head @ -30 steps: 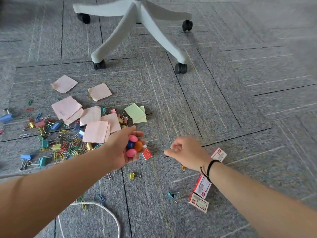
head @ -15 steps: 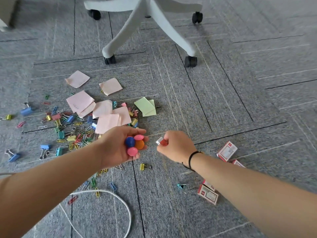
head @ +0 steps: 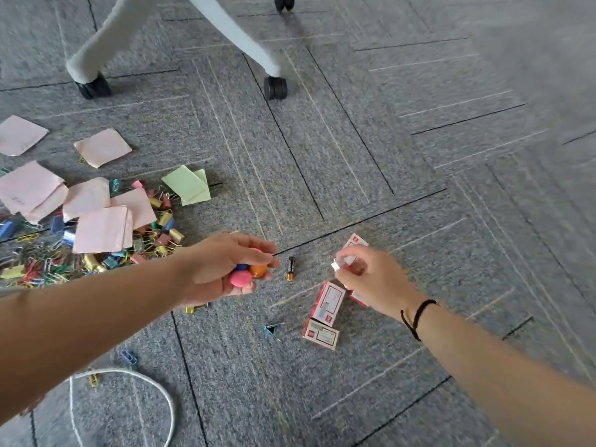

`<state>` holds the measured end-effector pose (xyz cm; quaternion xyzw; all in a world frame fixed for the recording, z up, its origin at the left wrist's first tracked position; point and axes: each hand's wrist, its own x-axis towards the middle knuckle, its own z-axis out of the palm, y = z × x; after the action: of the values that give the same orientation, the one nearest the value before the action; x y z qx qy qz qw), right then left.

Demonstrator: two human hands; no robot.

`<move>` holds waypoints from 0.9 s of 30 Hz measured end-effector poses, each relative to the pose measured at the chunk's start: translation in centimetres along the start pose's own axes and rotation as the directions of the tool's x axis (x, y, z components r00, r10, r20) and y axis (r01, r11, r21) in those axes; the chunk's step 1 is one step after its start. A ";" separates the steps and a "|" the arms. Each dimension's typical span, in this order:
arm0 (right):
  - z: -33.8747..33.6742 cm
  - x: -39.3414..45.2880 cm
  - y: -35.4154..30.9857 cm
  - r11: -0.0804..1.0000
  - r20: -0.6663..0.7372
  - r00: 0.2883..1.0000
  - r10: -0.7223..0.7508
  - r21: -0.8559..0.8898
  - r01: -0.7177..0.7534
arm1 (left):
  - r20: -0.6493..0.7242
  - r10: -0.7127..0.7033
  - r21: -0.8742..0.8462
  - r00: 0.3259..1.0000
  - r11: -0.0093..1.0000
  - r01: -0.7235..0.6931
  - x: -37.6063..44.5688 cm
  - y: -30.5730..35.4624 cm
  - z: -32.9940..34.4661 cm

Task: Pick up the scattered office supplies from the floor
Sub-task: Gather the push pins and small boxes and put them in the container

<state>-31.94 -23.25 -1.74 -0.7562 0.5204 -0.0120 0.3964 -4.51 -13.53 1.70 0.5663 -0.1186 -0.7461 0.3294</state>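
My left hand is cupped around several round coloured magnets, pink, orange and blue. My right hand pinches a small red-and-white staple box just above the carpet. More red-and-white staple boxes lie below that hand, one partly hidden under it. A small battery lies between my hands. To the left, pink sticky notes and green sticky notes rest on a heap of coloured paper clips and binder clips.
A white office chair base with black castors stands at the top. A white cable loop lies at the lower left. A teal binder clip and a yellow one sit on the grey carpet.
My right hand has moved right from beside my left hand to the staple boxes, holding a small box. The view has shifted right and closer. My left hand keeps the magnets.
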 end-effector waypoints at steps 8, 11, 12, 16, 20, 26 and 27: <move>1.2 -0.7 0.1 0.740 0.341 0.864 -0.369 -0.455 0.496 | -0.078 -0.038 0.105 0.996 0.993 0.046 -1.0 -0.7 -1.2; 1.8 -0.6 0.4 0.682 0.400 0.833 -0.382 -0.486 0.546 | -0.099 -0.037 0.046 0.994 0.998 0.042 -1.5 -1.3 -1.2; 1.8 -0.5 0.4 0.679 0.408 0.832 -0.377 -0.488 0.548 | -0.098 -0.043 0.013 0.994 0.999 0.045 -1.7 -1.5 -1.1; 1.6 -0.3 0.2 0.698 0.438 0.829 -0.347 -0.470 0.540 | -0.050 -0.060 -0.088 0.997 0.995 0.055 -2.2 -2.0 -0.4; 1.4 -0.5 0.0 0.700 0.467 0.829 -0.307 -0.479 0.529 | 0.014 -0.089 -0.149 0.996 0.985 0.090 -2.3 -2.1 0.1; 1.1 -1.0 0.2 0.666 0.480 0.829 -0.288 -0.521 0.534 | 0.021 -0.090 -0.189 0.996 0.978 0.092 -2.3 -1.9 0.4; 1.2 -1.1 0.2 0.663 0.465 0.834 -0.297 -0.528 0.531 | 0.018 -0.090 -0.195 0.996 0.976 0.091 -2.4 -1.9 0.4</move>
<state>-32.02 -21.70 -2.29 -0.9339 0.2270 0.2045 0.1854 -5.25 -10.69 2.62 0.5325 -0.0202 -0.7710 0.3486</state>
